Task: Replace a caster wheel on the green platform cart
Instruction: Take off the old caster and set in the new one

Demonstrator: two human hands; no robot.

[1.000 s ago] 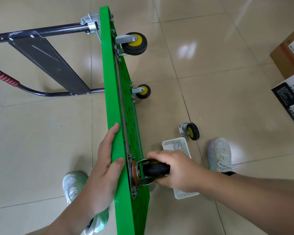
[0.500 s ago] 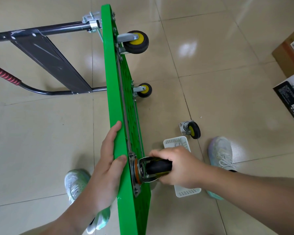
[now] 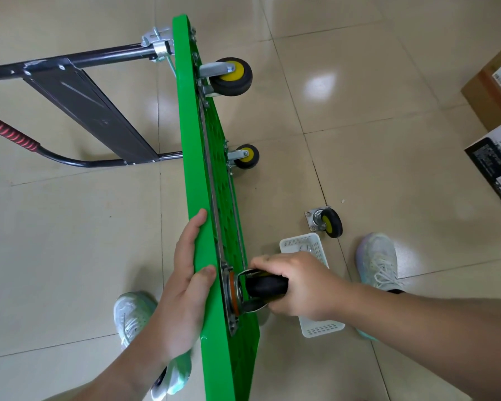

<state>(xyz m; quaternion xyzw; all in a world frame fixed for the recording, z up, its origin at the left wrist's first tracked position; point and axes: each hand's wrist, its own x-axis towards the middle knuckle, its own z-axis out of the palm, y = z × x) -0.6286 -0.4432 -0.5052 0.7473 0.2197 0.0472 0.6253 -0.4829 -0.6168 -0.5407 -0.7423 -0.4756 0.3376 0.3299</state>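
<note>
The right hand (image 3: 301, 285) hides much of the caster wheel (image 3: 265, 286) and of the white basket (image 3: 323, 328) behind it.

No text is reading clearly: the white label on the brown cardboard box (image 3: 492, 95) and the pale print and sticker on the black box (image 3: 488, 164) are showing only as blur.
</note>
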